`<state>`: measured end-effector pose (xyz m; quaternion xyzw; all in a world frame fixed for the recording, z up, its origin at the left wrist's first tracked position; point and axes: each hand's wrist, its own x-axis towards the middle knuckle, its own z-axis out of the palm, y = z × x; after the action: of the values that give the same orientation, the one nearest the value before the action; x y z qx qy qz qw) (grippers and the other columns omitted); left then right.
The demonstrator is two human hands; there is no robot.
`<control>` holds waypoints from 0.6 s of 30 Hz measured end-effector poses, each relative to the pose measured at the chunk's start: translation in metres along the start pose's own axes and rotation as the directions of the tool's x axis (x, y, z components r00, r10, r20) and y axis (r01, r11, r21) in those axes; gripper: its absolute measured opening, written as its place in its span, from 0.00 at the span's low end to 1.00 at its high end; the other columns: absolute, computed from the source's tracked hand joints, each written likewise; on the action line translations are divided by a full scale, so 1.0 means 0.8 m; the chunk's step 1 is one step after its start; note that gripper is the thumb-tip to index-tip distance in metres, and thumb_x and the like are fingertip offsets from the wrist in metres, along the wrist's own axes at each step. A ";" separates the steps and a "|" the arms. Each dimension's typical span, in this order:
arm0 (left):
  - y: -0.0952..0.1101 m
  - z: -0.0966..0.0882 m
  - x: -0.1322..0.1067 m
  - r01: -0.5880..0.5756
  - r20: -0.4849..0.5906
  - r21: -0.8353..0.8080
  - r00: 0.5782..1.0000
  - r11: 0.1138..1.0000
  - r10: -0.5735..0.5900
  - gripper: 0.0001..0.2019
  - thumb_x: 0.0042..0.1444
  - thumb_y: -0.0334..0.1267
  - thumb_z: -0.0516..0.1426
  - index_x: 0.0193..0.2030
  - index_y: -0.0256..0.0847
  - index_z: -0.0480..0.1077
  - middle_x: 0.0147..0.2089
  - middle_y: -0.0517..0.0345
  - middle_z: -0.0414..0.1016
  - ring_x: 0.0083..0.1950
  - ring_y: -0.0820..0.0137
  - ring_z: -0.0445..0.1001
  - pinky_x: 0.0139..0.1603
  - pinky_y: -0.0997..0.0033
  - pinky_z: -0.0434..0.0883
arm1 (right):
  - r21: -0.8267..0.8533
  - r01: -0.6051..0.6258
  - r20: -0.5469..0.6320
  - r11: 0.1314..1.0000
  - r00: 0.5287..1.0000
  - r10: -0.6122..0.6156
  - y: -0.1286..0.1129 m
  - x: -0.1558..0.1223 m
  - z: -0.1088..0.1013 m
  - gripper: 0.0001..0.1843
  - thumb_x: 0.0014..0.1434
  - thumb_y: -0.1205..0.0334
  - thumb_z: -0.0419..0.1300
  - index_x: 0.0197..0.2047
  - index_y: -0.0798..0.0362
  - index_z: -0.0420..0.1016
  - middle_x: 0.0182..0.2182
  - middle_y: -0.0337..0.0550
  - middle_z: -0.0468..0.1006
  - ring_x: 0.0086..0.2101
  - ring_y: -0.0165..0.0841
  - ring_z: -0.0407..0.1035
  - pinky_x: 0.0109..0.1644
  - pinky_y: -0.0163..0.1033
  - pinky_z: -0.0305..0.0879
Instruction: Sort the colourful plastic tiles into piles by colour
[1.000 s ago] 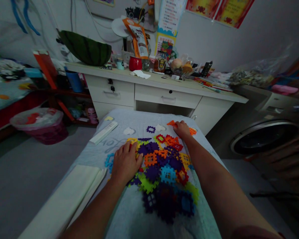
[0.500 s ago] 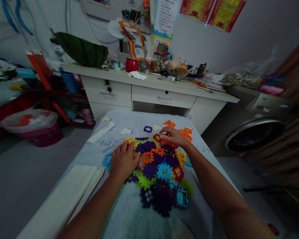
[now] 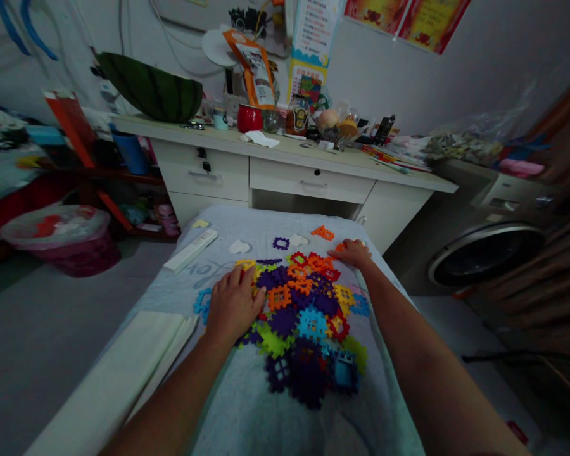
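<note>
A pile of coloured plastic interlocking tiles point(image 3: 304, 316) in purple, orange, blue, green and red lies on a light blue cloth-covered table point(image 3: 247, 405). My left hand point(image 3: 232, 304) rests flat on the pile's left edge, fingers stretched over the tiles. At the far right of the table my right hand point(image 3: 354, 253) lies over orange tiles, fingers curled down on them; what it grips, if anything, is hidden. A loose orange tile point(image 3: 323, 232), a purple one point(image 3: 280, 243) and white pieces point(image 3: 240, 247) lie beyond the pile.
A long white box point(image 3: 190, 250) lies at the table's far left and folded white cloth point(image 3: 118, 373) at its near left. Behind stands a cluttered white desk point(image 3: 285, 171) with half a watermelon point(image 3: 149, 95). A washing machine point(image 3: 494, 253) is at right, a pink bin point(image 3: 61, 237) at left.
My right hand drew back from the far orange tiles to the pile's top, then moved out right again to the orange tiles at the edge. The left hand stayed put.
</note>
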<state>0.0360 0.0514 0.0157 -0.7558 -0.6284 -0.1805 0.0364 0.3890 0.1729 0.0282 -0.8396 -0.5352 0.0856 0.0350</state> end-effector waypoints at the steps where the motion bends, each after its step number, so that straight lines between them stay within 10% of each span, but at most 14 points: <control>1: 0.000 0.000 0.000 -0.001 0.000 -0.001 1.000 1.000 0.001 0.24 0.64 0.47 0.49 0.64 0.41 0.62 0.64 0.46 0.65 0.59 0.55 0.66 0.58 0.55 0.64 | -0.007 0.007 -0.005 1.000 1.000 -0.007 0.000 -0.003 -0.001 0.49 0.45 0.26 0.59 0.64 0.45 0.63 0.65 0.56 0.56 0.62 0.61 0.53 0.61 0.63 0.52; 18: -0.002 0.003 0.000 -0.001 -0.013 -0.054 1.000 0.999 0.000 0.25 0.62 0.47 0.50 0.63 0.40 0.63 0.64 0.43 0.64 0.59 0.52 0.67 0.56 0.51 0.65 | -0.042 0.054 -0.102 0.998 0.993 -0.058 -0.004 -0.037 -0.012 0.31 0.58 0.59 0.57 0.64 0.46 0.57 0.58 0.55 0.65 0.53 0.52 0.67 0.51 0.54 0.65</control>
<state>0.0352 0.0523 0.0128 -0.7555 -0.6228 -0.2024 0.0201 0.3756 0.1476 0.0411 -0.8280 -0.5577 0.0308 0.0486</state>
